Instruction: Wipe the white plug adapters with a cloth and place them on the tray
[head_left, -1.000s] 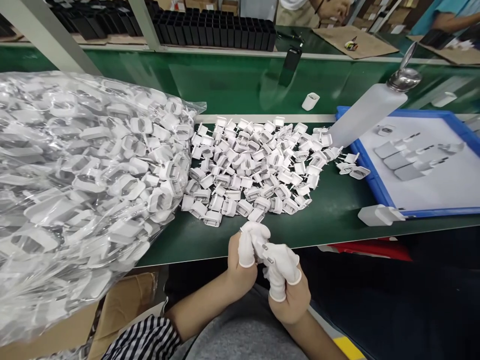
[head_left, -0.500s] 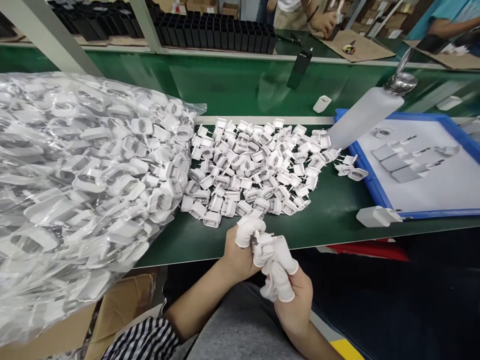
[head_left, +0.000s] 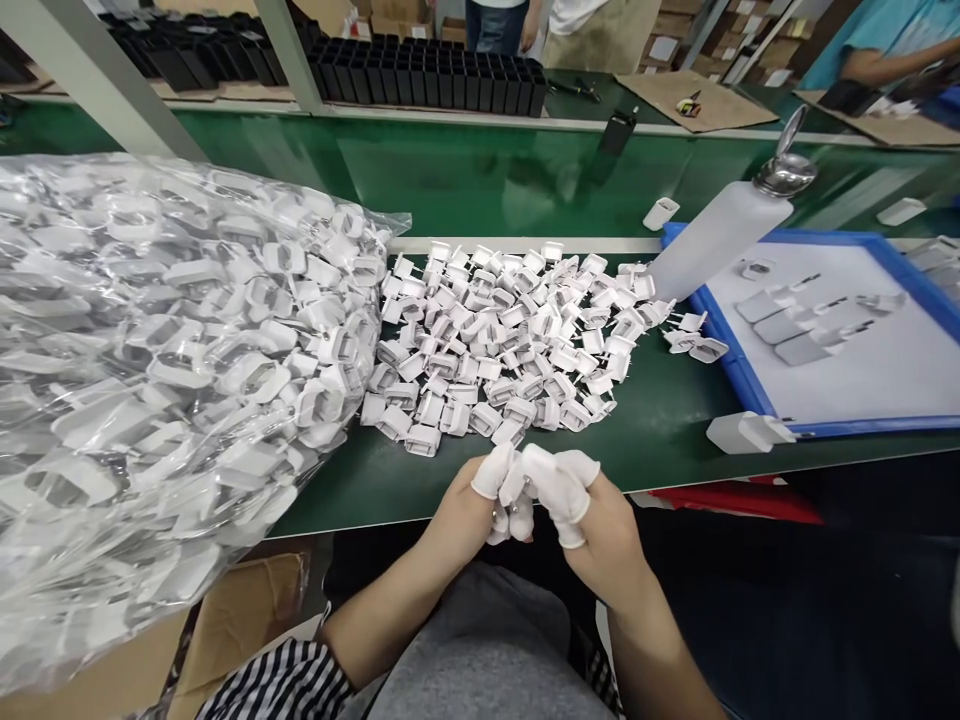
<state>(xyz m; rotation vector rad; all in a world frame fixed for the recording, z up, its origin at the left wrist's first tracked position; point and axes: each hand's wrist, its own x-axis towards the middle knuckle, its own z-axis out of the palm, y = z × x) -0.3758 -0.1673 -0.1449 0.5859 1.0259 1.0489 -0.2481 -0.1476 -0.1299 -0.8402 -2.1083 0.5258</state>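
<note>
My left hand [head_left: 480, 500] and my right hand [head_left: 589, 510] meet at the bench's front edge, white cots on their fingertips. Between them they grip a white plug housing [head_left: 513, 487], mostly hidden by the fingers; a bit of metal shows beside it. Just beyond my hands lies a heap of white plug housings [head_left: 487, 335], many with their pins sticking out. To the left, a large clear plastic bag [head_left: 187, 350] bulges with more of the same pieces.
On the right, a blue tray [head_left: 724, 375] holds several white plugs. A white bottle with a metal cap [head_left: 724, 235] leans at its corner. A white adapter [head_left: 750, 432] lies by its front edge. Black cases [head_left: 427, 75] line the shelf behind.
Both hands have turned the plug housing, and its pins no longer point up in view. My right hand has shifted up and over it. A co-worker's hand at the back has gone from view.
</note>
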